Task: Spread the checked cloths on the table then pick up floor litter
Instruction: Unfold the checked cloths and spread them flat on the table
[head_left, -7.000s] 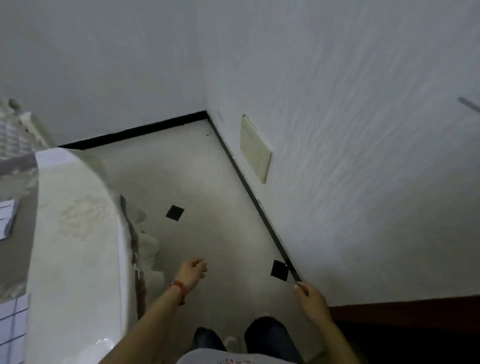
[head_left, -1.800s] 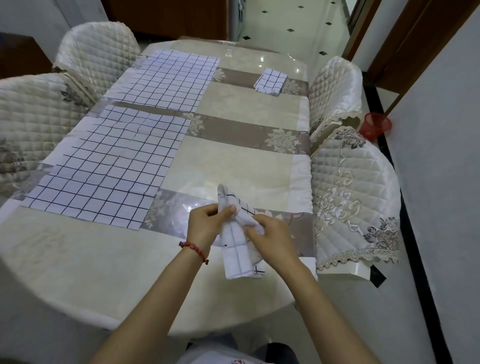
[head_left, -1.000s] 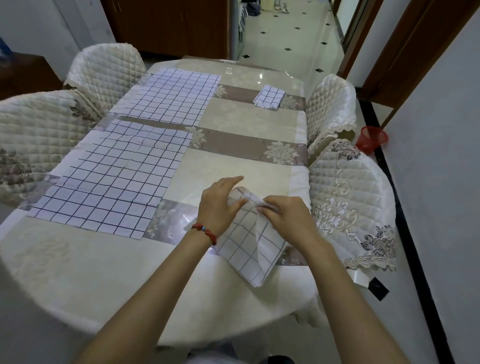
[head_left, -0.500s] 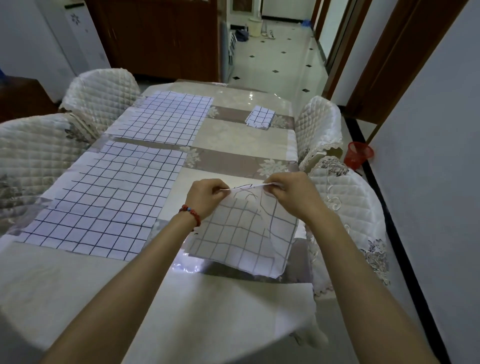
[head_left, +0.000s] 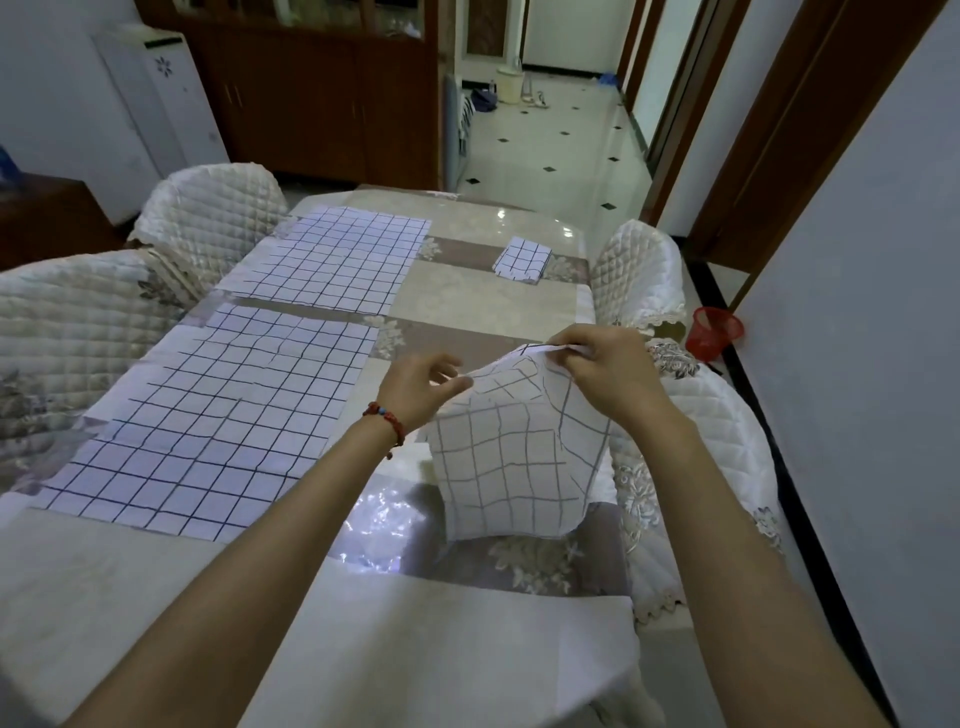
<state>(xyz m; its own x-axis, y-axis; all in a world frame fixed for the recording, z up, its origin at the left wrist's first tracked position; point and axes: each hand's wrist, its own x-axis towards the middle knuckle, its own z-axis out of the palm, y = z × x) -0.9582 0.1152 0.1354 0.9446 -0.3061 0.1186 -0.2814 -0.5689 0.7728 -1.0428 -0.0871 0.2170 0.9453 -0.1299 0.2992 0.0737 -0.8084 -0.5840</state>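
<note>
I hold a white checked cloth (head_left: 511, 457) lifted above the near right part of the table (head_left: 457, 306), partly unfolded and hanging down. My left hand (head_left: 418, 387) pinches its upper left edge, and my right hand (head_left: 605, 371) pinches its top corner a little higher. Two more checked cloths lie spread flat on the table's left half, a near one (head_left: 223, 421) and a far one (head_left: 337, 265). A folded checked cloth (head_left: 522, 260) rests at the far right of the table.
Quilted chairs stand on the left (head_left: 62, 322) and on the right (head_left: 717, 415). A red basket (head_left: 714, 330) sits on the floor by the right wall. A dark wooden cabinet (head_left: 311, 93) stands beyond the table, with a tiled corridor (head_left: 556, 135) to its right.
My hands have moved apart along the cloth's top edge and lifted it, so it hangs more open. Earlier it was a small folded bundle at the table's near edge.
</note>
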